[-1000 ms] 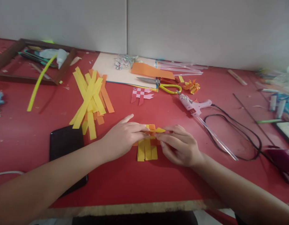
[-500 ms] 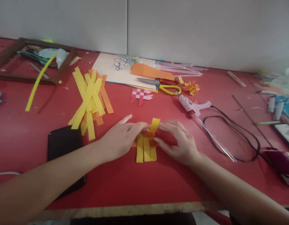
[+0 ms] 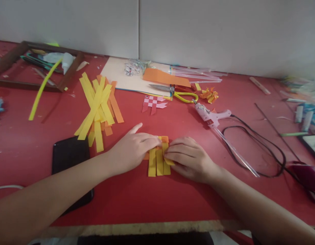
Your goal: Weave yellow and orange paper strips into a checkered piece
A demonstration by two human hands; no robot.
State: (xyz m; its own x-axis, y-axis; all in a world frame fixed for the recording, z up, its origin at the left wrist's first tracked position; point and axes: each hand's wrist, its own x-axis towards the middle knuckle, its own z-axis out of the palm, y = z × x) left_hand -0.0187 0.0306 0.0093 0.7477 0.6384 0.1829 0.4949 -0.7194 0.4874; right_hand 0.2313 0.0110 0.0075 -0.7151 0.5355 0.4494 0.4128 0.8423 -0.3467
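Note:
A small weave of yellow and orange paper strips (image 3: 157, 162) lies on the red table (image 3: 137, 197) in front of me. My left hand (image 3: 133, 149) rests on its left side, fingers stretched flat and pressing the strips down. My right hand (image 3: 189, 158) covers its right side, fingers curled and pinching a yellow strip folded down over the weave. The right part of the weave is hidden under that hand.
A pile of loose yellow and orange strips (image 3: 98, 105) lies to the upper left, a black phone (image 3: 70, 160) at the left. Behind are a pink woven piece (image 3: 153, 103), scissors (image 3: 175, 92), a pink glue gun (image 3: 210, 115) with black cord (image 3: 259, 146), and a wooden frame (image 3: 9, 64).
The yellow strip stood up between my hands half a second ago; my right hand has now folded it down over the weave and moved left onto it. My left hand stayed put.

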